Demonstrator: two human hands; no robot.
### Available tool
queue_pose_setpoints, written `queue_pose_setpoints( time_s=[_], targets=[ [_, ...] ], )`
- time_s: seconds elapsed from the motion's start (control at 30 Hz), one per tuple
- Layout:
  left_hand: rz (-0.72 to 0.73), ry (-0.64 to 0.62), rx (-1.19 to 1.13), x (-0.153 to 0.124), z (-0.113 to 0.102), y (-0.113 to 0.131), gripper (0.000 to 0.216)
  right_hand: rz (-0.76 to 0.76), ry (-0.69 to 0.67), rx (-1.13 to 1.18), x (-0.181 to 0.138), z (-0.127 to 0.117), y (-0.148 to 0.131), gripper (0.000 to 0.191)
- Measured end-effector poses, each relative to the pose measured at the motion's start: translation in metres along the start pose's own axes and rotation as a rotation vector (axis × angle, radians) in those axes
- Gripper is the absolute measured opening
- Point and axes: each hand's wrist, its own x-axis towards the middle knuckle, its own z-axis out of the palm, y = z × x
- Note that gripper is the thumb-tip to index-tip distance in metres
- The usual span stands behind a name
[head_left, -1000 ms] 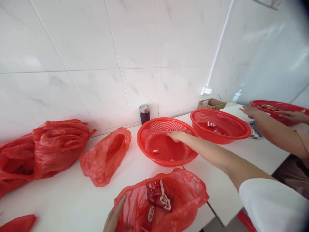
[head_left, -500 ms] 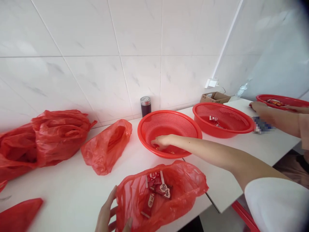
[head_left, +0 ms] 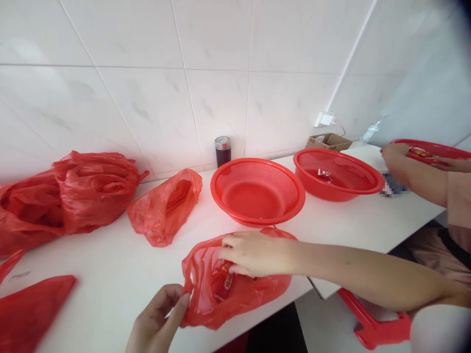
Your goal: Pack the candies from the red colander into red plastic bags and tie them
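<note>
My left hand (head_left: 162,316) pinches the near left rim of a thin red plastic bag (head_left: 206,314) lying open at the table's front edge. My right hand (head_left: 248,252) is inside the bag's mouth with its fingers curled down. At its fingertips is a small red packet (head_left: 222,268), partly covered by the fingers. Another red wrapped candy (head_left: 228,283) with pale lettering lies just below in the bag; other contents are hidden behind my hand. Just beyond the bag stands a red perforated plastic basin (head_left: 257,196), with only a tiny light speck near its front.
A second red basin (head_left: 338,171) holds a few small packets. At right, a co-worker's hands reach into another red basin (head_left: 437,147). Red plastic bags (head_left: 99,191) lie at left. A dark tumbler (head_left: 222,153) and a cardboard box (head_left: 329,141) stand by the wall.
My right hand has moved from the middle basin down into the bag. My left hand now pinches the bag's rim instead of resting spread beside it. The view has tilted slightly down.
</note>
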Motion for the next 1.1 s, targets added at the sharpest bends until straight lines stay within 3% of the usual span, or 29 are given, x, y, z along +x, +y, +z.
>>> queue_pose_setpoints(
  time_s=[0.13,0.27,0.33,0.43,0.5,0.57,0.7,0.8,0.9,0.93,1.03,1.1],
  targets=[
    [0.021,0.092,-0.179,-0.002,-0.013,0.000,0.032,0.095,0.019,0.034,-0.027,0.006,0.006,0.021],
    [0.024,0.143,-0.520,-0.001,-0.028,0.006,0.027,0.160,-0.136,0.040,-0.069,-0.011,0.015,0.023],
    [-0.010,0.191,-0.677,0.002,-0.034,0.017,0.026,0.197,-0.145,-0.004,-0.087,-0.025,0.015,0.017],
    [-0.036,0.227,-0.869,0.002,-0.039,0.045,0.032,0.193,0.089,0.005,-0.103,-0.057,0.013,0.019],
    [0.066,0.202,-0.927,-0.001,-0.039,0.068,0.036,0.182,0.332,0.020,-0.107,-0.082,0.011,0.028],
    [0.242,0.174,-0.870,-0.006,-0.039,0.087,0.036,0.189,0.473,-0.009,-0.105,-0.102,0.009,0.030],
    [0.463,0.107,-0.660,-0.009,-0.041,0.110,0.032,0.185,0.433,-0.122,-0.093,-0.120,0.002,0.031],
    [0.491,0.095,-0.604,-0.003,-0.043,0.119,0.028,0.142,0.426,-0.162,-0.081,-0.121,-0.006,0.031],
    [0.455,0.120,-0.525,0.002,-0.042,0.125,0.034,0.079,0.270,-0.245,-0.071,-0.124,-0.014,0.029],
    [0.449,0.142,-0.479,0.003,-0.042,0.127,0.040,0.065,0.281,-0.262,-0.069,-0.125,-0.016,0.028],
    [0.467,0.207,-0.338,0.002,-0.041,0.126,0.060,-0.004,0.485,-0.241,-0.065,-0.128,-0.022,0.031],
    [0.498,0.205,-0.292,0.001,-0.042,0.123,0.067,-0.051,0.458,-0.238,-0.063,-0.125,-0.022,0.035]
  ],
)
